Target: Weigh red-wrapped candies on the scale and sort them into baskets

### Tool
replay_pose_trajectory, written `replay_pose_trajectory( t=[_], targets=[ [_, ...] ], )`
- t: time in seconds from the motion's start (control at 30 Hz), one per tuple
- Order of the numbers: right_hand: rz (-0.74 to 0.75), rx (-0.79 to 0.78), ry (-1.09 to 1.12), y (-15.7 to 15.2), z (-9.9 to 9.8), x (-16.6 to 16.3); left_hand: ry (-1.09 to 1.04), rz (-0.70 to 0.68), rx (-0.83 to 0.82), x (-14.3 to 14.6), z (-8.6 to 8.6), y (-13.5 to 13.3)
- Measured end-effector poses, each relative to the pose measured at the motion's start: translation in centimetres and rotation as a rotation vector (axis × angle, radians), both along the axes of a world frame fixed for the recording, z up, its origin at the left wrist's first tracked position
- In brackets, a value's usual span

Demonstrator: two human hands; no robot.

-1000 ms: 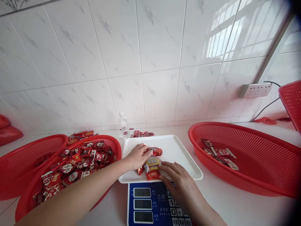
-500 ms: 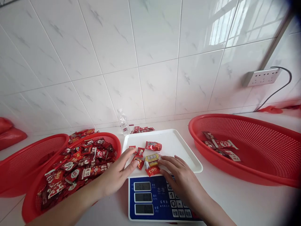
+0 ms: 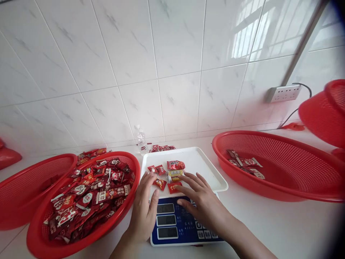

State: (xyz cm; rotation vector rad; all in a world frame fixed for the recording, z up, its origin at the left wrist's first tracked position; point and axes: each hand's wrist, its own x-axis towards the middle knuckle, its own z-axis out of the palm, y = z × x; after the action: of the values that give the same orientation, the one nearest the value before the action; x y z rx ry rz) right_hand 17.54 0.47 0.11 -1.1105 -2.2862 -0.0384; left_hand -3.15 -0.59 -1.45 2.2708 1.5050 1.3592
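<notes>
Two Hands Flank Six Wrapped Packets (image 3: 176, 164) on a White Tray (image 3: 206, 167)

The left hand (image 3: 141, 208) reaches over the tray's near left corner, its fingers close to one another and the thumb standing apart from them. Its fingertips are just beside an orange-and-red packet (image 3: 160, 184). The right hand (image 3: 203, 203) comes in from the other side with fingers spread and thumb apart. Its fingertips lie at the right ends of a yellow packet (image 3: 174, 175) and a small red packet (image 3: 174, 187); whether they press on either cannot be told.

All six packets lie on the tray, grouped left of its middle. A larger red one sits behind the yellow, and two small red ones lie side by side to the left. The tray is on a scale (image 3: 185, 230) with a blue panel and three displays, partly covered by the hands.

On the worktop (image 3: 250, 223), a red basket (image 3: 134, 196) heaped with wrapped pieces (image 3: 88, 201) stands left of the scale, beside another red basket (image 3: 32, 183). A wide red basket (image 3: 291, 180) on the right holds a few packets at its left end. A clear bottle (image 3: 141, 140) and more red wrappers (image 3: 161, 148) are behind the tray, near the tiled wall (image 3: 178, 104).
</notes>
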Motion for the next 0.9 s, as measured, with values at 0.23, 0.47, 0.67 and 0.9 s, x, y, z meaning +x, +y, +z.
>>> replay_pose_trajectory(
  t=[0.23, 0.47, 0.67, 0.9],
  targets=[
    [-0.045, -0.138, 0.127, 2.2, 3.4, 0.6, -0.103, -0.006, 0.152, -0.9, -1.3, 0.0],
    [-0.023, -0.501, -0.084, 6.2, 4.8, -0.8, -0.077, -0.062, 0.216, -0.9, -2.9, -0.8],
    [0.069, -0.565, -0.181, 7.7, 5.2, -3.2, -0.191, -0.058, 0.266, -1.0, -2.9, -0.6],
    [0.301, -0.463, -0.294, 8.9, 4.0, -6.9, -0.433, -0.07, 0.204, 0.2, -2.7, -1.2]
  ],
)
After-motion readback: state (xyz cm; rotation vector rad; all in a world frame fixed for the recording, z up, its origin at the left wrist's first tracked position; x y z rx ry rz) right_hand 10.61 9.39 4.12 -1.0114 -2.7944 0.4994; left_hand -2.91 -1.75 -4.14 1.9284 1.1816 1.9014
